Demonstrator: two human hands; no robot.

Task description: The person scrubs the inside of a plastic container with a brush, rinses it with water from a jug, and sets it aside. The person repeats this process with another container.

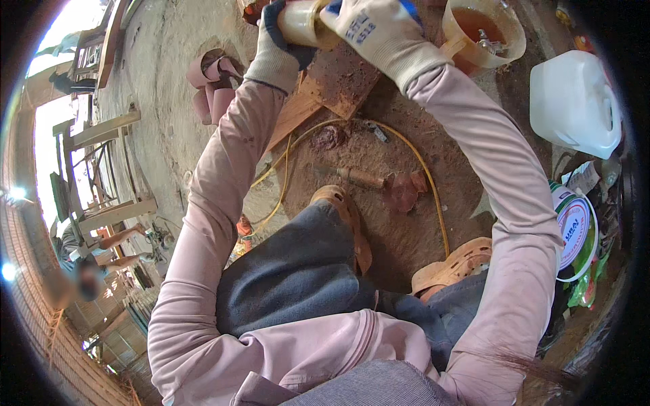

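Observation:
At the top edge, both my hands are in whitish knit work gloves with dark blue coating. My left hand (276, 49) is wrapped round a short cream-coloured cylinder (298, 24), which lies sideways with its rim toward the right. My right hand (372, 28) closes at that rim; its fingertips are partly hidden and the frame cuts off its top. A reddish-brown piece (251, 9) shows just left of the cylinder. Right of my right hand stands a translucent tub (516, 37) of amber-brown liquid, with a metal fitting (490, 43) in it.
Stained wooden boards (338, 80) lie beneath my hands. A yellow hose (425, 169) loops round a brush-like tool (362, 178) before my feet. Curved pinkish pieces (215, 84) lie left. A white jug (574, 101) and a bucket (574, 230) stand right. Another person (84, 254) sits far left.

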